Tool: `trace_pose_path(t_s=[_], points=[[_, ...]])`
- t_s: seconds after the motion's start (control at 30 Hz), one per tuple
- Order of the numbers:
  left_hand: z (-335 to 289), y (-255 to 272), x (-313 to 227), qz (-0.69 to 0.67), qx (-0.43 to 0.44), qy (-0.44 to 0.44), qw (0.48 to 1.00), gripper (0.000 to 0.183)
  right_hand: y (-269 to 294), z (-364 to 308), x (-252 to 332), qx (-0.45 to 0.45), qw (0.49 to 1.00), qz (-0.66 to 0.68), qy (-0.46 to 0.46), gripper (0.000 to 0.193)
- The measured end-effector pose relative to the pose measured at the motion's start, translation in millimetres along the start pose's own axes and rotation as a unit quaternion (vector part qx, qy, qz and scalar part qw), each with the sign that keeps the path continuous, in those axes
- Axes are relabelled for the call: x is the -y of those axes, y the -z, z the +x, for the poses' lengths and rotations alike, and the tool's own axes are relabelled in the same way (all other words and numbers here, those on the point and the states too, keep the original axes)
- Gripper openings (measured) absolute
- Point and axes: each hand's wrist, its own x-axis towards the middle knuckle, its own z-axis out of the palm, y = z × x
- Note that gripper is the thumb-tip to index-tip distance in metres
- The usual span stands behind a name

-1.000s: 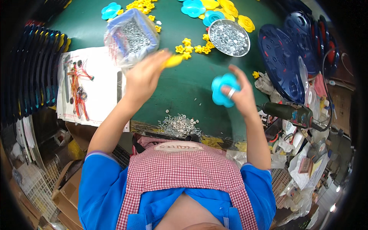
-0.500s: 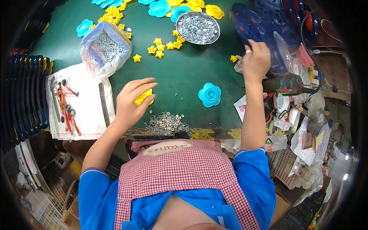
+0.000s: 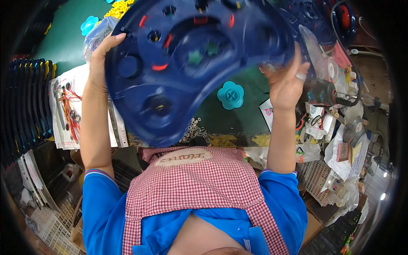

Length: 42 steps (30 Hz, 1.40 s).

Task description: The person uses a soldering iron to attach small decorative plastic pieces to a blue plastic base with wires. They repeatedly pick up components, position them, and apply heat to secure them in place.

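A large, curved dark-blue plastic panel (image 3: 131,91) with round recesses and red slots is raised above the bench, slightly blurred. At its left edge, my left hand (image 3: 100,63) grips it, thumb over the rim. My right hand (image 3: 287,87), with a ring on it, is closed on the panel's right end; some of its fingertips are hidden. Below the panel's inner curve, a light-blue flower-shaped plastic piece (image 3: 230,95) lies on the green table (image 3: 248,123). A pile of small screws and washers (image 3: 195,132) sits at the front edge, partly covered by the panel.
More dark-blue panels (image 3: 304,15) lie at the back right, near a corded power tool (image 3: 321,91). To the left are a plastic bag (image 3: 95,42), wired parts (image 3: 73,106) on white sheeting, and a row of dark panels (image 3: 25,102). Yellow star pieces (image 3: 118,9) show at the back.
A dark-blue panel has come from the back right to in front of me. My left hand has left the yellow piece and moved up and left; both hands now hold the panel.
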Motion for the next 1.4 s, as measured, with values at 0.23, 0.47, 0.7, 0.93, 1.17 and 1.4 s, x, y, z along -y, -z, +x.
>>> trace_pose_path(t_s=[0.23,0.47,0.7,0.93,1.17,1.4], points=[[-15,37,31,-0.144,0.156,-0.117,0.97,0.059,26,-28,-7,0.118,0.977,0.032,-0.177,0.057],[-50,43,73,0.24,-0.136,-0.163,0.947,0.054,47,-48,-30,0.124,0.965,-0.157,-0.17,0.073],[-50,38,106,0.378,-0.158,-0.193,0.891,0.054,52,-57,-57,0.1,0.957,-0.243,-0.125,0.066],[-31,51,112,0.4,-0.153,-0.209,0.879,0.047,64,-56,-79,0.104,0.941,-0.31,-0.091,0.06],[-36,58,107,0.144,-0.059,-0.164,0.974,0.056,69,-65,-81,0.026,0.942,-0.32,-0.097,0.06],[-64,37,142,0.34,-0.219,-0.195,0.894,0.038,71,-82,-70,0.051,0.912,-0.399,-0.082,0.056]])
